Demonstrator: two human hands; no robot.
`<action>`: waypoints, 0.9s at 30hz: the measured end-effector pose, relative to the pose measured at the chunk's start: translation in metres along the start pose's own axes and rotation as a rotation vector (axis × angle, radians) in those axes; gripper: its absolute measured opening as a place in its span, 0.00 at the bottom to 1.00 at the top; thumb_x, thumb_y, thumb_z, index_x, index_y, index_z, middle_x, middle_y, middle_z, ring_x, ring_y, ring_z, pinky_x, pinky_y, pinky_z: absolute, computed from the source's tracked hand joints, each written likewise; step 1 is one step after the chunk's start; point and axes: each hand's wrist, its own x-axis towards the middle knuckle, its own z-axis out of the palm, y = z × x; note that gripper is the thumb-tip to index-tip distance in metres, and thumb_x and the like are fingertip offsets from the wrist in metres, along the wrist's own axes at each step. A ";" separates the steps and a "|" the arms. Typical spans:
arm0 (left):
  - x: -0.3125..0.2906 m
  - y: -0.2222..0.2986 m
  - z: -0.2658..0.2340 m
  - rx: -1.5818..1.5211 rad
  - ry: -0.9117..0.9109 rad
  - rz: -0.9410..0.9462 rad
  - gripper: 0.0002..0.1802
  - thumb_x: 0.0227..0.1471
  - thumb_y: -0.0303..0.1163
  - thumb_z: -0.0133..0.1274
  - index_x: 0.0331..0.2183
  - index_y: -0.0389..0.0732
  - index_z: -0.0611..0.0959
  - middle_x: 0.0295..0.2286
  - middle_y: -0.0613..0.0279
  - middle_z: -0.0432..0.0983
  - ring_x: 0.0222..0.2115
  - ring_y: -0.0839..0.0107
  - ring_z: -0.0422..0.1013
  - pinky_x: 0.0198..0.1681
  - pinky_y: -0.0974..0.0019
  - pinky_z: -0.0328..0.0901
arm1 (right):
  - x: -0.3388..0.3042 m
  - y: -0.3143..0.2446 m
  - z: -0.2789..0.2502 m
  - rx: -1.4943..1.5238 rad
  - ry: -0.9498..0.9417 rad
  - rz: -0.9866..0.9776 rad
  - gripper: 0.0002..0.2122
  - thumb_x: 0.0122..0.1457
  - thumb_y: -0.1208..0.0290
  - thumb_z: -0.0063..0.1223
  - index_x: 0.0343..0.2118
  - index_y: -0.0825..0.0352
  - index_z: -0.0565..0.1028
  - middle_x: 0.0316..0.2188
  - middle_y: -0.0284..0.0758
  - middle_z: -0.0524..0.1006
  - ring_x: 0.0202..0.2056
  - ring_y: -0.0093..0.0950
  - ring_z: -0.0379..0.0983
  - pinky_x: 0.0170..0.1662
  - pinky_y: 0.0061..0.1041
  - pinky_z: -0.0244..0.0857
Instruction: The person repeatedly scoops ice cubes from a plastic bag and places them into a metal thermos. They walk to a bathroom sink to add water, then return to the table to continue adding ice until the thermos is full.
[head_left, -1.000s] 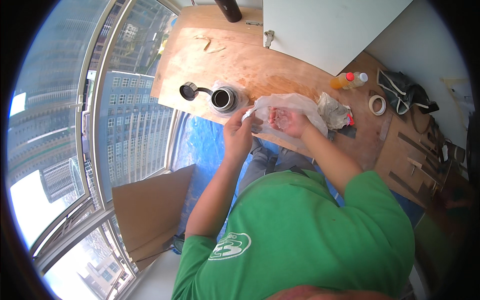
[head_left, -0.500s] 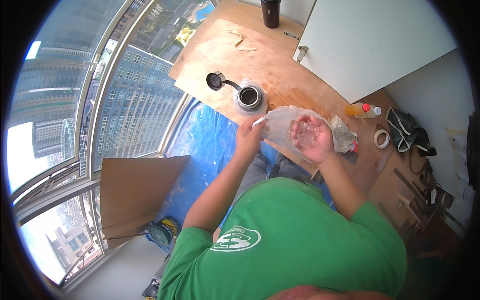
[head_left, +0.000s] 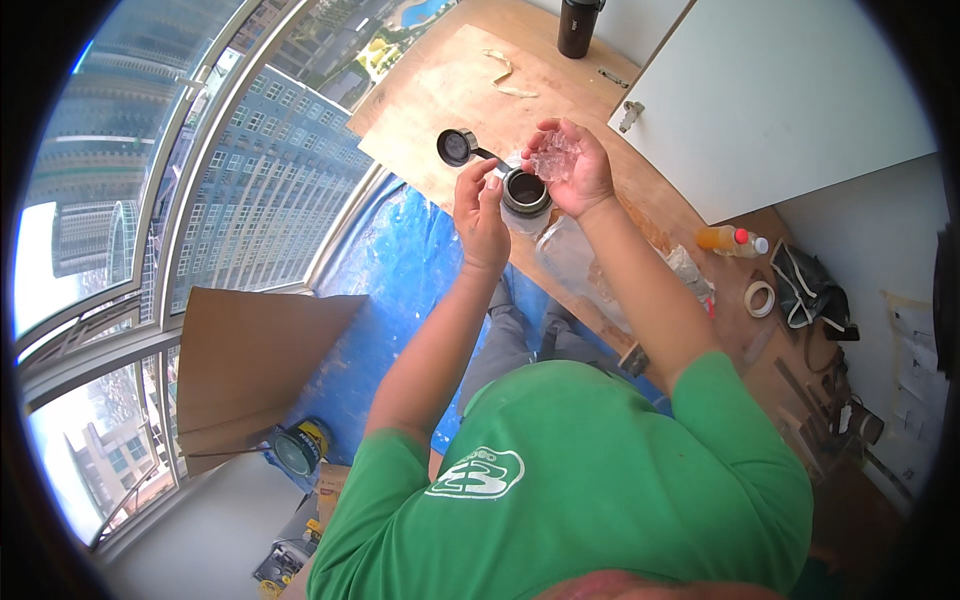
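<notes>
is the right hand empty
No, the right hand cups clear, ice-like chunks in its palm above the round open container on the wooden board.

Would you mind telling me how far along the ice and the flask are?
Done: the lid is off the open metal flask. In hand: the right hand cups ice chunks above it; the left hand is beside the flask. Left: ice not yet inside, lid off.
</notes>
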 end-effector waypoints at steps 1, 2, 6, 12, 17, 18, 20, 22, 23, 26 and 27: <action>0.006 -0.008 0.006 -0.039 0.022 0.011 0.15 0.64 0.33 0.47 0.47 0.37 0.80 0.45 0.63 0.76 0.47 0.74 0.67 0.54 0.70 0.59 | 0.001 0.003 -0.001 -0.013 0.021 -0.027 0.13 0.61 0.60 0.53 0.39 0.67 0.77 0.29 0.40 0.79 0.34 0.37 0.77 0.39 0.38 0.74; 0.010 -0.016 0.011 -0.033 0.039 0.012 0.14 0.64 0.34 0.47 0.46 0.36 0.80 0.44 0.64 0.76 0.46 0.74 0.68 0.54 0.70 0.59 | 0.003 0.005 -0.002 -0.026 0.042 -0.055 0.13 0.61 0.61 0.54 0.39 0.68 0.77 0.29 0.40 0.79 0.33 0.36 0.77 0.39 0.38 0.75; 0.013 -0.038 0.022 -0.032 0.066 0.003 0.14 0.65 0.33 0.46 0.45 0.36 0.80 0.41 0.64 0.75 0.43 0.75 0.68 0.51 0.70 0.62 | 0.001 0.015 -0.001 -0.188 0.057 -0.205 0.13 0.61 0.62 0.56 0.39 0.69 0.77 0.31 0.40 0.79 0.33 0.36 0.78 0.40 0.36 0.75; 0.002 -0.053 0.034 0.061 0.126 0.053 0.13 0.64 0.32 0.45 0.44 0.36 0.79 0.41 0.56 0.74 0.44 0.64 0.68 0.52 0.62 0.62 | -0.002 0.035 0.004 -0.339 0.121 -0.380 0.05 0.59 0.74 0.58 0.34 0.70 0.78 0.30 0.38 0.80 0.32 0.28 0.78 0.40 0.29 0.75; -0.003 -0.050 0.040 0.102 0.145 0.079 0.15 0.66 0.34 0.43 0.47 0.35 0.77 0.42 0.54 0.73 0.46 0.63 0.68 0.53 0.61 0.63 | 0.000 0.045 0.004 -0.451 0.141 -0.451 0.05 0.58 0.75 0.58 0.32 0.71 0.78 0.27 0.33 0.79 0.29 0.20 0.75 0.35 0.19 0.70; -0.003 -0.054 0.039 0.097 0.138 0.087 0.15 0.67 0.34 0.43 0.47 0.35 0.77 0.42 0.54 0.72 0.46 0.63 0.69 0.53 0.61 0.64 | 0.000 0.047 0.005 -0.449 0.130 -0.461 0.04 0.58 0.75 0.58 0.31 0.71 0.78 0.27 0.33 0.79 0.29 0.19 0.75 0.34 0.18 0.70; -0.002 -0.062 0.037 0.087 0.125 0.104 0.16 0.67 0.35 0.42 0.47 0.35 0.77 0.43 0.53 0.72 0.45 0.63 0.69 0.52 0.61 0.64 | 0.000 0.048 0.006 -0.480 0.138 -0.452 0.04 0.58 0.75 0.58 0.30 0.70 0.78 0.26 0.32 0.79 0.28 0.19 0.74 0.34 0.18 0.69; 0.000 -0.063 0.039 0.154 0.142 0.137 0.16 0.69 0.34 0.40 0.47 0.34 0.77 0.42 0.57 0.74 0.43 0.69 0.71 0.49 0.65 0.66 | 0.000 0.047 0.006 -0.506 0.143 -0.446 0.05 0.59 0.74 0.58 0.29 0.70 0.78 0.25 0.32 0.79 0.27 0.18 0.74 0.33 0.17 0.69; 0.001 -0.064 0.040 0.188 0.151 0.154 0.16 0.69 0.34 0.40 0.47 0.34 0.77 0.41 0.59 0.75 0.42 0.72 0.71 0.48 0.67 0.67 | 0.000 0.047 0.006 -0.516 0.141 -0.443 0.06 0.59 0.74 0.58 0.28 0.70 0.79 0.24 0.32 0.79 0.27 0.18 0.74 0.33 0.17 0.69; -0.001 -0.067 0.041 0.055 0.139 0.041 0.15 0.68 0.33 0.40 0.47 0.34 0.77 0.42 0.53 0.73 0.43 0.64 0.71 0.50 0.62 0.67 | -0.004 0.045 0.011 -0.549 0.170 -0.436 0.08 0.60 0.72 0.57 0.27 0.69 0.79 0.24 0.31 0.79 0.27 0.18 0.74 0.33 0.17 0.69; -0.001 -0.066 0.041 0.030 0.143 0.026 0.15 0.68 0.33 0.40 0.47 0.34 0.77 0.42 0.53 0.73 0.43 0.64 0.72 0.50 0.62 0.67 | -0.005 0.044 0.012 -0.561 0.187 -0.437 0.08 0.60 0.71 0.57 0.27 0.69 0.79 0.24 0.31 0.79 0.27 0.19 0.74 0.33 0.17 0.69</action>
